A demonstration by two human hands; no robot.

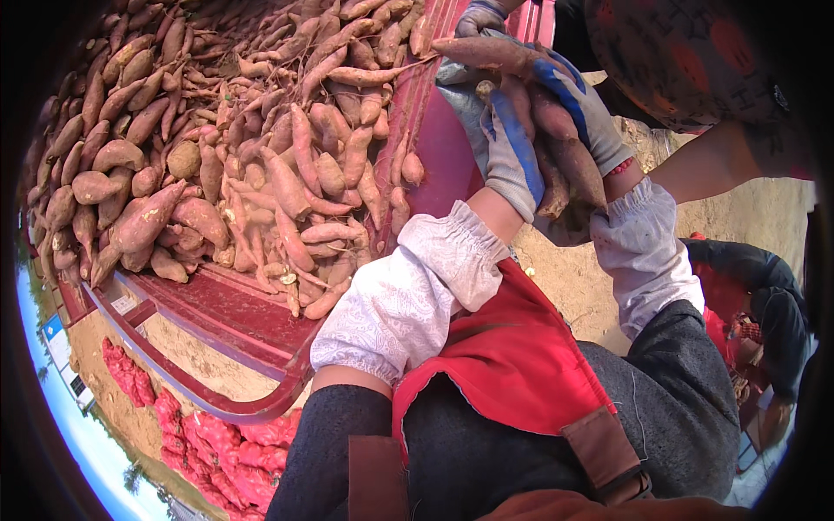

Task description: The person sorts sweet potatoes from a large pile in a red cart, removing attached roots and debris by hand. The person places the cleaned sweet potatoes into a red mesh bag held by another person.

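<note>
Several sweet potatoes (565,153) are clasped together between my two gloved hands, at the upper right. My left hand (511,156), in a white and blue work glove, presses on them from the left. Around their right side curls my right hand (591,117), gloved the same way. One long sweet potato (485,53) lies across the top of the bunch, its thin root pointing left. A grey-green sack (459,91) hangs around and behind the bunch; its mouth is partly hidden. Another person's gloved hand (481,18) is at the sack's far edge.
A big heap of sweet potatoes (280,176) covers the red metal truck bed (433,140) on the left. A curved rail (251,409) edges the bed. Filled red mesh bags (228,456) lie on the ground. A co-worker (749,306) bends at the right; another person's patterned garment (684,58) is close by.
</note>
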